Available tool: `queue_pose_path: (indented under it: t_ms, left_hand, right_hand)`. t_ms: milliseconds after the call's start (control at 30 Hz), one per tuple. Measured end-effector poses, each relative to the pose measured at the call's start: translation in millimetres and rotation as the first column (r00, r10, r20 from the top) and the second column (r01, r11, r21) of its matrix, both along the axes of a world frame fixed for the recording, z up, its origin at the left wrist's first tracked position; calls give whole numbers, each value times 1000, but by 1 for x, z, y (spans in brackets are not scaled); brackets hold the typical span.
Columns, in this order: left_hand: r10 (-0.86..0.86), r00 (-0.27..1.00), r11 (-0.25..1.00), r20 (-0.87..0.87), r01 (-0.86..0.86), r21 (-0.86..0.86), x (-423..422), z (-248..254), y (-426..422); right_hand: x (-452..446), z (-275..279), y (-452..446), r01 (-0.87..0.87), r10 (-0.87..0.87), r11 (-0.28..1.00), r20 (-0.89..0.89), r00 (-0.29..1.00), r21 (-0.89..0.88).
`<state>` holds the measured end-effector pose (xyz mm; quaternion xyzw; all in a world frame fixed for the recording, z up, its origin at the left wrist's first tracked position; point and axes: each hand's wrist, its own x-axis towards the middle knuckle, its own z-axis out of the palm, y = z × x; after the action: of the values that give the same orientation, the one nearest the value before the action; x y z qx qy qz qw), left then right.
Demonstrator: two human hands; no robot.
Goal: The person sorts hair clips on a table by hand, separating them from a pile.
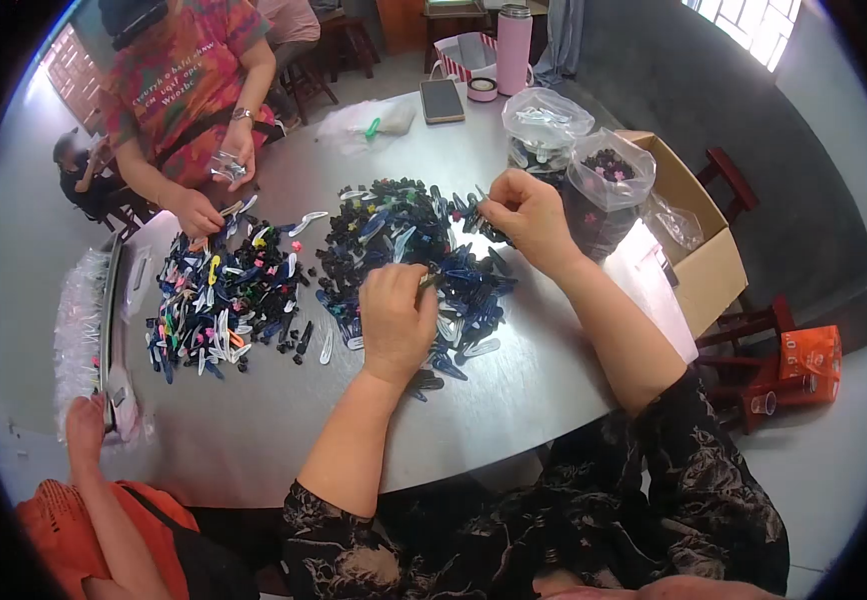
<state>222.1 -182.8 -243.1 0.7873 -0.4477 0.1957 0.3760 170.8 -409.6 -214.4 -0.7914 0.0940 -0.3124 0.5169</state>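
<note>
A large pile of dark blue, black and white hair clips [466, 278] lies on the metal table before me. My left hand [397, 320] is over the pile's near side, its thumb and fingers pinched round a small dark clip. Beyond it and to the right, my right hand [532, 218] pinches a light, slim clip at the pile's far right edge. A second pile of mixed clips [216, 305], with pink, yellow, orange and white ones, lies to the left.
A person in a patterned shirt [179, 80] handles clips across the table [514, 400]. Another in orange [64, 530] sits at left. Clear bags [609, 180], a cardboard box [719, 270], a phone [442, 101] and a pink bottle [515, 55] stand or lie around the far right side.
</note>
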Motion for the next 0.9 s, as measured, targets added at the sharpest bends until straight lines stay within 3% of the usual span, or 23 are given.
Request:
queue_pose_path:
  t_ms: [33, 133, 233, 300, 400, 467, 533, 600, 667, 700, 767, 800, 867, 900]
  left_hand:
    - [3, 1000, 1000, 3, -3, -3, -1, 1, 0]
    - [-14, 994, 996, -107, 4, -90, -4, 3, 1]
    - [-60, 989, 992, -135, 44, -117, -5, 3, 1]
    - [-109, 964, 988, -244, 78, -134, -7, 0, 0]
    - [-129, 976, 985, -173, 106, -134, -7, 0, -2]
    - [-112, 986, 991, -125, 103, -82, -5, -1, 0]
    - [-94, 994, 994, -49, 91, -54, -3, -3, -2]
    - [-71, 997, 997, 20, 72, -20, -4, -5, -1]
    - [-60, 996, 998, 70, 60, 10, -3, -5, -1]
    - [-59, 996, 998, 71, 59, 6, -3, -5, 0]
    - [-44, 996, 997, 76, 38, 73, -2, -6, 2]
    - [-43, 996, 997, 75, 38, 73, -2, -7, 2]
    - [-29, 994, 996, 108, 21, 81, 1, -9, 3]
    - [-25, 994, 996, 105, 16, 82, 2, -10, 3]
  right_hand:
    - [-2, 3, 1, -48, 50, 992, -15, 999, 119]
    - [-6, 9, 11, -156, 174, 959, -57, 983, 235]
    - [-10, 10, 31, -225, 257, 943, -105, 961, 247]
    - [-12, 7, 40, -320, 350, 919, -100, 932, 231]
    - [-18, 15, 38, -315, 330, 935, -70, 941, 165]
    - [-24, 43, 31, -86, 89, 994, 45, 995, -66]
    - [-34, 84, 17, 222, -191, 926, 129, 973, -306]
    - [-27, 108, -13, 411, -292, 816, 323, 900, -407]
    - [-13, 126, -46, 498, -357, 708, 355, 864, -500]
    - [-4, 131, -61, 497, -354, 707, 357, 865, -503]
    - [11, 130, -88, 428, -460, 527, 177, 870, -734]
    - [15, 128, -101, 427, -460, 528, 176, 871, -734]
    - [19, 128, -108, 131, -480, 510, -154, 864, -850]
    - [20, 125, -111, 127, -475, 512, -157, 866, -850]
